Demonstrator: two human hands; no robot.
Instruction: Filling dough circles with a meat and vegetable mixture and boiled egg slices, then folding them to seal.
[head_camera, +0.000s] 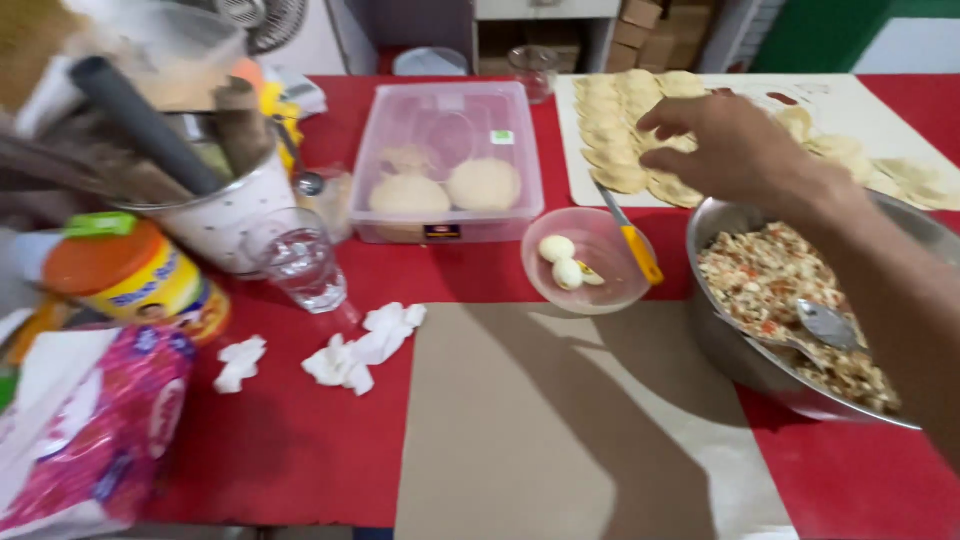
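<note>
Right hand (735, 145) hovered open, fingers spread, over the folded pastries (620, 150) laid in rows on the white board (850, 105) at one o'clock; at three o'clock sat one metal bowl (715, 225) of filling with one spoon (825, 322); at twelve, one pink bowl (590, 290) held two eggs (560, 262); at eleven, one clear tub (447, 165) held three dough discs (483, 184).

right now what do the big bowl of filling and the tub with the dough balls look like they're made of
The big bowl looks like metal, likely stainless steel: grey, shiny rim with reflections. The tub looks like clear, slightly frosted plastic: the dough balls show through its walls. The right hand reaching over the folded pastries touches neither.
</note>
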